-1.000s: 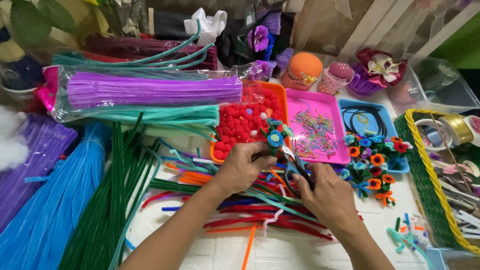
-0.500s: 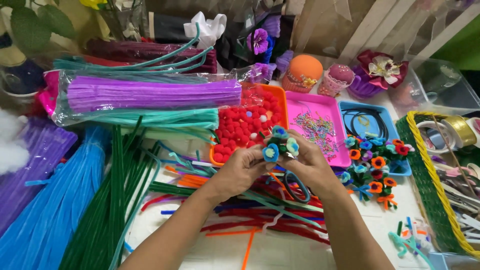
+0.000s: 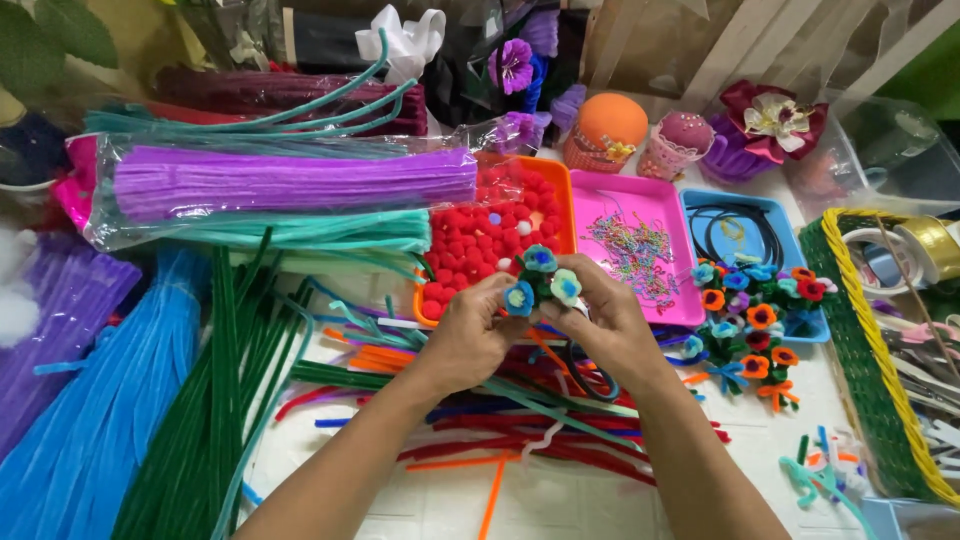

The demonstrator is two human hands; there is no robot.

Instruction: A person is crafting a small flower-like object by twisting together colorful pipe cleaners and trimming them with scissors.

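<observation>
Blue and teal chenille make up the small cluster of pipe-cleaner flowers (image 3: 541,277) held up between both hands, just in front of the orange tray of red pompoms (image 3: 487,240). The left hand (image 3: 468,336) is curled nearly closed, thumb and forefinger pinched on the cluster's left bloom, with the other fingers folded under the stems. The right hand (image 3: 604,325) is likewise bent in, its fingertips gripping the right-hand bloom from the side and above; a dark loop hangs below its palm, perhaps scissor handles, though the view is too cluttered to be sure. The two hands touch at the flowers, knuckles close together.

Under the wrists lies a loose tangle of red, green and orange pipe cleaners (image 3: 520,420) on the white table (image 3: 420,505). To the left, a bundle of dark green stems (image 3: 215,400) sits beside a light blue bundle (image 3: 110,400), and a bagged purple bundle (image 3: 290,182) lies across the back. Right of the orange tray stands a pink tray (image 3: 612,200) holding small metal bits, then a blue tray (image 3: 700,205) with black cord. Finished little flowers (image 3: 755,315) in orange, blue and red are grouped near the right hand, just beside a green and yellow woven basket (image 3: 860,330).
</observation>
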